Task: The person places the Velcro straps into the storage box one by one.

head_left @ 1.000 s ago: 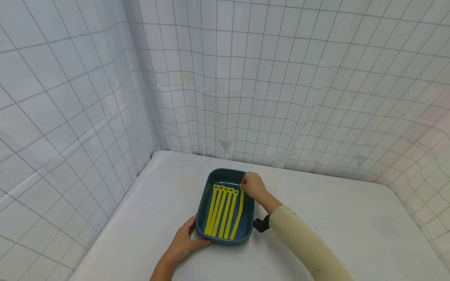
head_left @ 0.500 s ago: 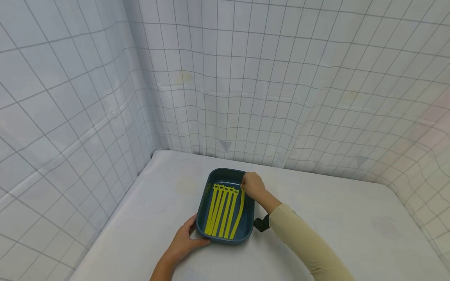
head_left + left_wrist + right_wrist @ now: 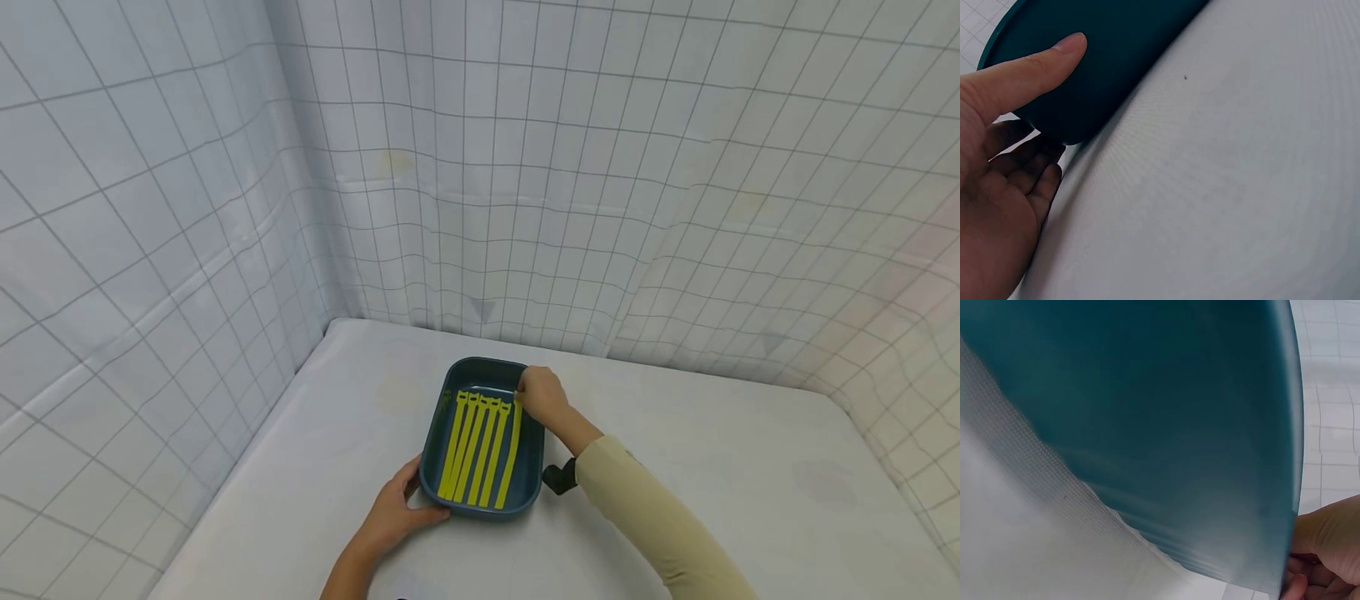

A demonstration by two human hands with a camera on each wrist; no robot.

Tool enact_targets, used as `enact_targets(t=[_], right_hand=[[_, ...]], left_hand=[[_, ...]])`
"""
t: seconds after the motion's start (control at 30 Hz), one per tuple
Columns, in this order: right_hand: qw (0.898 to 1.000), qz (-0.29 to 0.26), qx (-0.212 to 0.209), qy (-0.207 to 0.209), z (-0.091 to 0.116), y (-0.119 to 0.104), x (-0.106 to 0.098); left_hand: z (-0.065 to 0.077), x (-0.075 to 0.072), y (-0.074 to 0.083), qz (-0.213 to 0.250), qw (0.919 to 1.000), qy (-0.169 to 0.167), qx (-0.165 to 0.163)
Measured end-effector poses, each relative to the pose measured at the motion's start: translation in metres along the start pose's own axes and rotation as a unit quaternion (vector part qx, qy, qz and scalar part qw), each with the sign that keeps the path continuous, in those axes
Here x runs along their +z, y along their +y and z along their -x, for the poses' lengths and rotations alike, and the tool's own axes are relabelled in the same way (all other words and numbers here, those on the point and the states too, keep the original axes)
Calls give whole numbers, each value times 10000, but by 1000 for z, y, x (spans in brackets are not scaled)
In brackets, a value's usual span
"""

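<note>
A dark teal tray (image 3: 480, 514) rests on the white-covered table, with several yellow hook-and-loop cable ties (image 3: 477, 450) laid lengthwise side by side in it. My left hand (image 3: 393, 512) grips the tray's near left corner; in the left wrist view the thumb lies along the tray's outer wall and the fingers curl around the corner. At the far right part of the tray my right hand (image 3: 543, 395) pinches the upper end of the rightmost yellow cable tie (image 3: 512, 458). The tray's wall hides most of the right fingers in the right wrist view.
White grid-patterned curtains (image 3: 480, 208) enclose the table at the back and sides. A black object (image 3: 558, 477) shows beside the right sleeve (image 3: 652, 508). White table surface (image 3: 712, 467) extends to the right of the tray.
The rightmost cable tie lies straighter now, its near end shifted slightly right. Both hands keep nearly the same places on the tray and the tie.
</note>
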State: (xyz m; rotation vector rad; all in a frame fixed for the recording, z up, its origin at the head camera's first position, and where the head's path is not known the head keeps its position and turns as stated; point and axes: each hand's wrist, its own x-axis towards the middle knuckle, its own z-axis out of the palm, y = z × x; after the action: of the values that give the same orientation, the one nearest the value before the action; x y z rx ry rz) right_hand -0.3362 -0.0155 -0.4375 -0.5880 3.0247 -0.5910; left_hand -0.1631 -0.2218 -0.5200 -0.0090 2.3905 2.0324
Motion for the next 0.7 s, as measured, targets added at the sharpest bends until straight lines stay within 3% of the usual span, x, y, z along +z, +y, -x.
enact_targets(t=[0.7], right_hand=[[9998,175,-87,102,1,0,2]], left_hand=[[1,0,1,-26,10000,15,0]])
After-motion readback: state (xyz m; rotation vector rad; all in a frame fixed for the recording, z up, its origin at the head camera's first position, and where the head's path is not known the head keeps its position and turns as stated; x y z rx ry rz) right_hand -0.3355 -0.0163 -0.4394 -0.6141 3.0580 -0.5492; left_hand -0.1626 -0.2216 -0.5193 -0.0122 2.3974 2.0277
